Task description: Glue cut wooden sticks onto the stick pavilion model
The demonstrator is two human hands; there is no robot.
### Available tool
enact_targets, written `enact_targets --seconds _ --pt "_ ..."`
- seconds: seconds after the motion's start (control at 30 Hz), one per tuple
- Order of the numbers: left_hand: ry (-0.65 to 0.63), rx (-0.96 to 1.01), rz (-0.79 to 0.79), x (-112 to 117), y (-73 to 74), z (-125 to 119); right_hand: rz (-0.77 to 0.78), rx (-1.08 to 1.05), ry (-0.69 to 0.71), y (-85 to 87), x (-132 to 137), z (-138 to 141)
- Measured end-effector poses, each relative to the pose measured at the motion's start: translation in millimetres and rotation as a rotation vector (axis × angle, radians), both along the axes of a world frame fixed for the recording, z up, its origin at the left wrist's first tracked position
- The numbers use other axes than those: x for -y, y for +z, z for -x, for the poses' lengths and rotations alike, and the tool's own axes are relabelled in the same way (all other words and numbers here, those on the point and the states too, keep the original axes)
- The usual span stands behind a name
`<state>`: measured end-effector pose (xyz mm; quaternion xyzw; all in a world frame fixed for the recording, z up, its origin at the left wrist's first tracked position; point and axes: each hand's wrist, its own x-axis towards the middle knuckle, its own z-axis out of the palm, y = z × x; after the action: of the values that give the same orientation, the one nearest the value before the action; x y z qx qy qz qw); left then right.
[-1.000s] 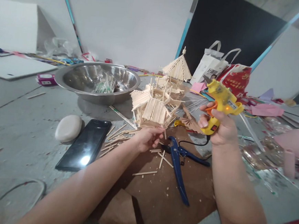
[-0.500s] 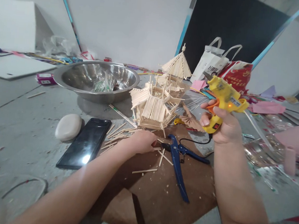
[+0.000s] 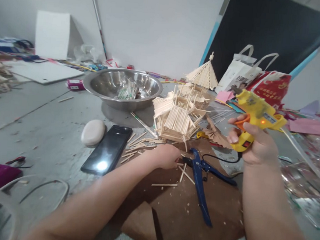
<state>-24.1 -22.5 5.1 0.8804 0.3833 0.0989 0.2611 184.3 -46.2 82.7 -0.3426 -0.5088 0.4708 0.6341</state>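
Centres the clock face on one left hand (image 3: 168,156), curled, fingertips hidden; cannot tell whether pinching anything. Includes, at 10 o'clock just beside it, one heap of loose sticks (image 3: 138,144), too overlapped to count; at 6, one lone stick (image 3: 164,184); at 4, two crossed sticks (image 3: 183,172) and one blue cutter (image 3: 200,186). Places one roofed stick model (image 3: 176,119) at 12, near the hand, and one pointed-roof stick tower (image 3: 203,77) at 1. Shows, between 2 and 3, one right hand (image 3: 260,144) wrapped around one yellow glue gun (image 3: 256,107). Adds one phone (image 3: 109,147) at 9, one steel basin (image 3: 117,102) at 11.
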Motion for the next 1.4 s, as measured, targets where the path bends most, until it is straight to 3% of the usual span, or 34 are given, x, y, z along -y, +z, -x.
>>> enact_targets --seconds 0.17,0.27,0.33,0.47,0.57,0.7,0.87,1.0,1.2,1.4 --pt "0.07 0.013 0.032 -15.3 30.9 32.3 0.022 -0.001 0.003 -0.5 0.5 -1.6" --pt "0.227 -0.204 -0.004 -30.2 52.5 65.1 0.02 0.008 -0.017 -0.7 0.6 -2.5" --pt "0.286 -0.396 -0.009 -37.0 59.1 82.8 0.03 0.013 -0.024 -0.8 0.4 -2.3" --pt "0.302 -0.594 0.061 -42.9 51.0 102.1 0.057 -0.001 -0.011 -1.3 0.3 0.1" --pt "0.415 -0.676 0.043 -47.4 38.7 111.3 0.055 0.006 -0.015 -1.6 0.6 1.6" --pt "0.521 -0.685 -0.021 -53.9 25.4 121.1 0.049 0.008 -0.017 -1.8 0.9 1.3" --pt "0.535 -0.692 -0.056 -54.8 15.6 119.8 0.045 0.01 -0.003 -2.2 1.3 -0.2" --pt "0.455 -0.694 -0.015 -50.9 16.8 110.9 0.053 0.011 0.006 -1.8 1.8 -0.2" --pt "0.272 -0.602 0.051 -40.1 29.7 93.8 0.06 0.01 -0.001 -0.7 2.7 0.4" --pt "0.318 -0.635 0.047 -38.5 32.6 94.2 0.048 0.033 -0.006 -0.1 3.2 -0.7"
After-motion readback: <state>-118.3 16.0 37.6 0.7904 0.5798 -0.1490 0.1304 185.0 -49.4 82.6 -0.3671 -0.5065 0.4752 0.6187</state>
